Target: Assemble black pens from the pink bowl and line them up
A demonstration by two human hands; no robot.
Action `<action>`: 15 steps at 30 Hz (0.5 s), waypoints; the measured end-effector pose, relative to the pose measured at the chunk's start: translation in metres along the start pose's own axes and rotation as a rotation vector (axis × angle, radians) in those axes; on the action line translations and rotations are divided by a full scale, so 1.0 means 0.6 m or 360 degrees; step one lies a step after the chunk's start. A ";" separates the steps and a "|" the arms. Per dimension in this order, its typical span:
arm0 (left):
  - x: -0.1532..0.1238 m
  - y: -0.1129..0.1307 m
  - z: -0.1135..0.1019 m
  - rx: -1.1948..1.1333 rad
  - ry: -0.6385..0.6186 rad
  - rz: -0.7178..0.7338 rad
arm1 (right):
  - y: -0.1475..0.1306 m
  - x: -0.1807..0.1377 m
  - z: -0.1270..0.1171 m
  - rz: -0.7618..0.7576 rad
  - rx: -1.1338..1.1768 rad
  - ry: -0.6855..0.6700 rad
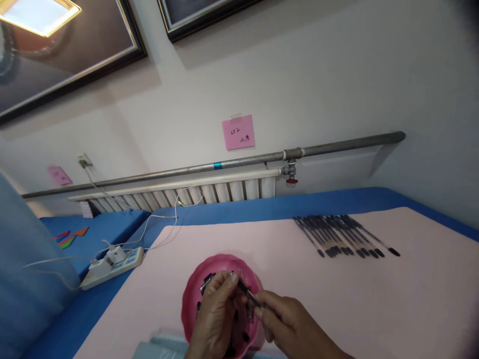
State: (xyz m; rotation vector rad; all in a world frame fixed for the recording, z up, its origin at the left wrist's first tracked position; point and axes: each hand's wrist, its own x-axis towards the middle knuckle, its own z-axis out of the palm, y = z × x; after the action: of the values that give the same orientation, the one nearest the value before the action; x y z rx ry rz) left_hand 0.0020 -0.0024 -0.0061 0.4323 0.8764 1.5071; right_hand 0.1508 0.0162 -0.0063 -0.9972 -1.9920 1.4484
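Both hands at the bottom edge, working together over a pink bowl (pixel 190 294). Left hand (pixel 213 319) sits above the bowl's middle, its fingers (pixel 224 285) pinched on a small dark piece, probably a pen cap, though too blurred to be sure. Right hand (pixel 288 319) comes in from the right, fingers closed on the rear of a dark pen (pixel 247 294).

Key relation: the pen's long axis runs diagonally, from the right hand up and to the left, its free end pointing at the left fingertips and almost touching them. Left hand is the nearer one to that tip; right hand carries the barrel.

Bowl holds several small dark pieces around the hands; exact count hidden by the hands.

Counts: one pen in hand. One row of finished-looking pens (pixel 344 237) lying side by side on the pink tabletop (pixel 411 299), well apart to the right and farther back; roughly a dozen, too tightly packed to count exactly. One bowl.

Also noted: a white power strip (pixel 112 264) with chargers on the blue cover to the left, a pink note (pixel 238 132) on the wall, a radiator (pixel 194 194) below a pipe.
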 end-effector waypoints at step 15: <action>-0.002 0.004 0.001 -0.0007 -0.0068 0.0046 | -0.006 0.002 0.003 0.0267 0.0392 -0.0151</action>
State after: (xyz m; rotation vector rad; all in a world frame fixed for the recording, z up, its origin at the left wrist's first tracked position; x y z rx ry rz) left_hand 0.0010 -0.0031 -0.0038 0.4741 0.8365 1.5205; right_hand 0.1477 0.0155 -0.0032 -1.0218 -1.7722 1.8119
